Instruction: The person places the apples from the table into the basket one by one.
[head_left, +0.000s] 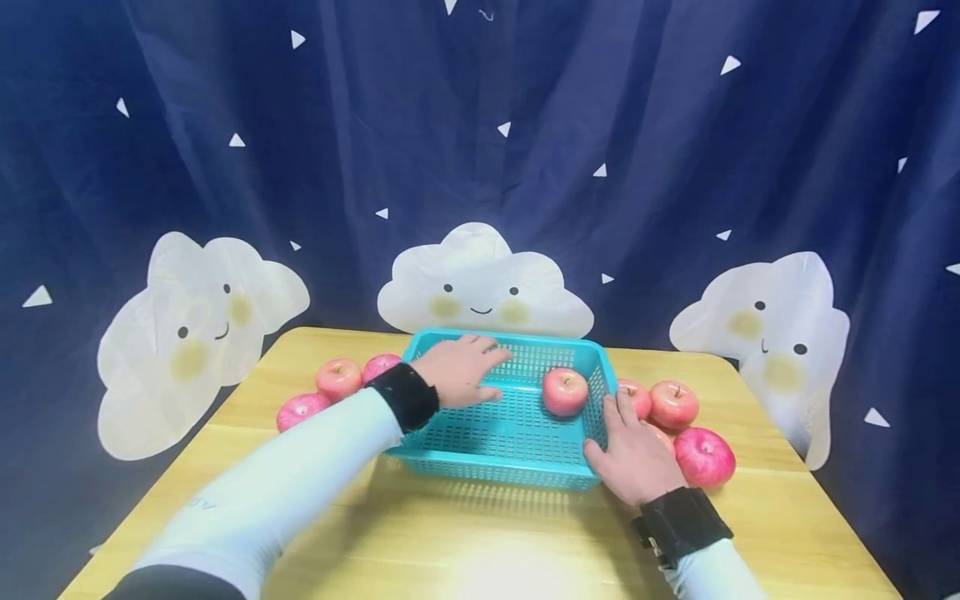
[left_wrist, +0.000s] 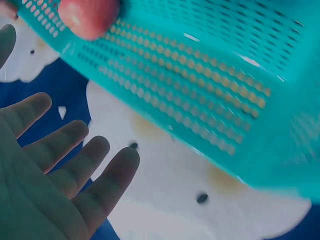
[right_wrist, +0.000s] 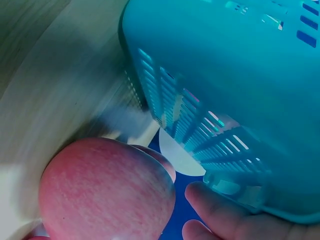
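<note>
A turquoise plastic basket (head_left: pixel 501 477) with slotted walls stands on the table, one red apple (head_left: pixel 565 392) inside near its right wall. My left hand (head_left: pixel 459 371) is over the basket's left part, fingers spread and nothing in its grasp; its palm and extended fingers (left_wrist: pixel 107 187) also show in the left wrist view. At the basket's right side is my right hand (head_left: pixel 637 458), fingers extended along the rim and thumb at the front right corner. In the right wrist view, its fingers (right_wrist: pixel 220 207) lie by the basket's outer wall, near a large apple (right_wrist: pixel 107 192).
Left of the basket lie three apples (head_left: pixel 339 379), partly behind the left forearm. Several more apples (head_left: pixel 705 457) cluster to the right, beside my right hand. The wooden table (head_left: pixel 420 533) ends at a dark blue curtain (head_left: pixel 645 208) with cloud prints.
</note>
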